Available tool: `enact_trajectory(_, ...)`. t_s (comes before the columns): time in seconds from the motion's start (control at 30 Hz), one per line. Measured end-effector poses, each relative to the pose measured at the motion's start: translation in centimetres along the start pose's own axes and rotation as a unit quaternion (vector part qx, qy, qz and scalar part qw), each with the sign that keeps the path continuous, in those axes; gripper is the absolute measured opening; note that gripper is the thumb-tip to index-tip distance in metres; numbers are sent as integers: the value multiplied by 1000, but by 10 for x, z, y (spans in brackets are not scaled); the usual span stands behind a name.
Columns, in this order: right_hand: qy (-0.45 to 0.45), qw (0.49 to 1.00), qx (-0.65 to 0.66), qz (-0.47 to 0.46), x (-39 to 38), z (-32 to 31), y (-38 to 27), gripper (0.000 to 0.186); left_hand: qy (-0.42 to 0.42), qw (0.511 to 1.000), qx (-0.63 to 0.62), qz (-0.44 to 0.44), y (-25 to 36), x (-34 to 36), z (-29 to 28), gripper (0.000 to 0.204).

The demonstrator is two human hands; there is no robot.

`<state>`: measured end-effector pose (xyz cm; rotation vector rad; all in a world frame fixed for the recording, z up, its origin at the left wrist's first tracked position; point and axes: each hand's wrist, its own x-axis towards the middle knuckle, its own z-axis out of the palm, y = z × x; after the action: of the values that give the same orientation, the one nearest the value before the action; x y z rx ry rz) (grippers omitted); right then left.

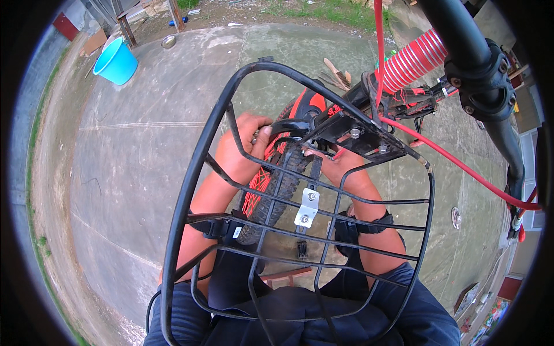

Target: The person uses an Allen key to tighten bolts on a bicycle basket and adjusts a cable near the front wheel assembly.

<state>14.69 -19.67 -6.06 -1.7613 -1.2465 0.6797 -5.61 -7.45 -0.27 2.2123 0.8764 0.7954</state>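
A bicycle's front end stands before me, with a black wire basket (424, 202) spreading over my forearms. Beneath the basket, the knobbly tyre (287, 173) and red-orange spokes (254, 190) show through the bars. My left hand (245, 141) is closed at the left side of the black fork (288, 125); a small metallic bit shows by its thumb, too hidden to name. On the other side of the tyre, my right hand (340, 164) has its fingers bent in close to the fork, under the basket's black mounting plate (360, 135). What they pinch is hidden. A silver bracket (307, 206) is bolted below the basket.
Black handlebar parts (482, 69) and a red cable (461, 158) cross the right side. Behind the wheel, a wooden-handled brush (337, 72) lies on the concrete. Far left stand a light-blue bucket (117, 62) and a small metal bowl (168, 41).
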Motion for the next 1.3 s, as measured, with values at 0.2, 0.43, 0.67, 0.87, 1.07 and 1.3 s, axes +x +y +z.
enact_trajectory(0.2,-20,999,-21,45,-1,-3,-8,36,2,979,-144,-142,-10,-17,-6,24)
enact_trajectory(0.43,-36,991,-4,128,-1,-3,-20,47,44,978,-95,-179,-30,-42,-24,30)
enact_trajectory(0.67,-6,998,-52,28,3,11,37,45,43,947,-53,-313,-44,-72,-47,21)
enact_trajectory(0.87,29,997,29,-68,0,7,17,38,54,941,-24,-334,-43,-86,-48,37)
enact_trajectory(1.07,36,988,56,-136,2,3,-15,41,113,901,-217,-357,-57,-114,-62,29)
enact_trajectory(1.3,44,989,23,-142,0,-2,-20,40,139,831,-444,-304,-13,-100,-61,11)
